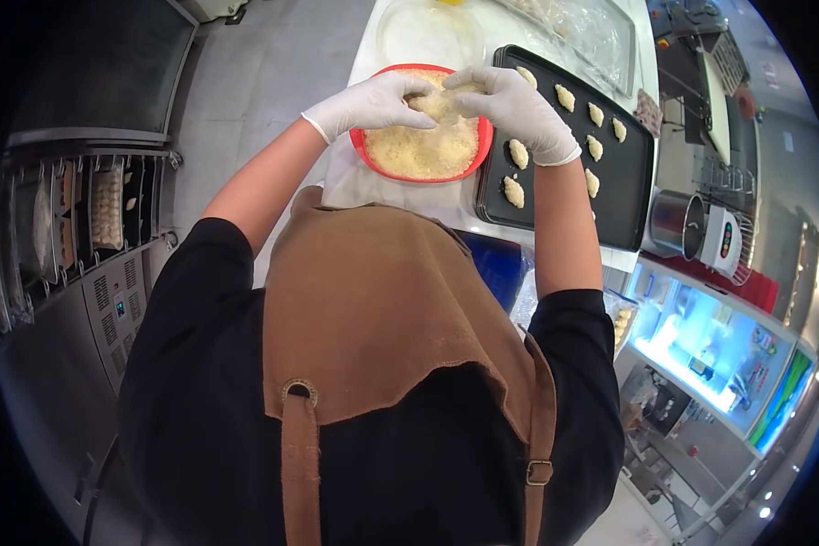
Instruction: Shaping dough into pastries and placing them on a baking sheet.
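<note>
Over a red-rimmed bowl (486,153) of pale yellow crumbs (419,153), both my hands work in white gloves. My left hand (373,102) comes in from the left, thumb and fingers curled around a crumb-covered lump (438,103). From the other side my right hand (521,111) curls its fingers against the same lump. Loose crumbs hide the lump's exact shape. Right of the bowl lies a black baking tray (555,196) with several small crumb-coated dough pieces (518,154) set apart in rows. My right wrist and forearm pass over the tray's left part.
A clear round container (430,32) stands behind the bowl on the white table. Plastic film covers a metal tray (601,41) at the back. A steel pot (675,223) and a white scale-like device (722,241) stand right of the baking tray. A tray rack (77,218) is at far left.
</note>
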Motion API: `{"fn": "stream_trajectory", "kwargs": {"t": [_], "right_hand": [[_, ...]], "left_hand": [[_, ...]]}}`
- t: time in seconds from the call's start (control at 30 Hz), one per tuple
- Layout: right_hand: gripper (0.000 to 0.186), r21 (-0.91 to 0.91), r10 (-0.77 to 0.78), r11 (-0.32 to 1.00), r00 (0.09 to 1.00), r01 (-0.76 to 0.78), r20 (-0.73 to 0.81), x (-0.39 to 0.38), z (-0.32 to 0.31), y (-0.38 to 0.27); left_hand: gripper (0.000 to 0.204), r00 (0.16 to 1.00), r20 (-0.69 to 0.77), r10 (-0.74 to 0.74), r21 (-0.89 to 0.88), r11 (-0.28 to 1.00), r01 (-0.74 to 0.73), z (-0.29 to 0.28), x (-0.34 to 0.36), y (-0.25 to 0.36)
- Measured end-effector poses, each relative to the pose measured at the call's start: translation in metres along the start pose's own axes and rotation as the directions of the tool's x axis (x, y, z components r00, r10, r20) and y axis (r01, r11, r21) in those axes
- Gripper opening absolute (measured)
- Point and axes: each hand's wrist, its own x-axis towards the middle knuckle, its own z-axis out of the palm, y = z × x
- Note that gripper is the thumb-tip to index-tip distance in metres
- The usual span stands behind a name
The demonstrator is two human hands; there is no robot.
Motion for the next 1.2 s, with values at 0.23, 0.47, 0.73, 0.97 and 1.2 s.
{"fn": "stream_trajectory", "kwargs": {"t": [0.23, 0.47, 0.73, 0.97, 1.2], "right_hand": [[0.037, 0.126, -0.056, 0.99, 0.994, 0.068, -0.095, 0.0, 0.009, 0.003], [0.039, 0.237, -0.091, 0.963, 0.98, 0.132, -0.176, -0.006, 0.02, 0.012], [0.039, 0.228, 0.077, 0.974, 0.94, 0.001, -0.332, -0.018, 0.047, 0.047], [0.038, 0.29, 0.159, 0.956, 0.906, -0.043, -0.391, -0.018, 0.067, 0.069], [0.048, -0.097, -0.297, 0.946, 0.708, 0.309, -0.641, -0.019, 0.12, 0.061]], "left_hand": [[0.028, 0.999, -0.025, -0.02, 0.011, 1.0, 0.02, -0.002, -0.002, -0.001], [0.033, 0.998, -0.058, -0.008, 0.058, 0.998, 0.011, -0.001, -0.003, 0.002], [0.028, 0.952, -0.141, 0.273, 0.621, 0.773, -0.129, 0.007, -0.009, 0.019], [0.034, 0.981, -0.067, 0.183, 0.845, 0.533, -0.041, -0.006, 0.008, 0.042], [0.038, 0.989, -0.135, 0.063, 0.446, 0.895, 0.003, 0.003, -0.007, 0.036]]}}
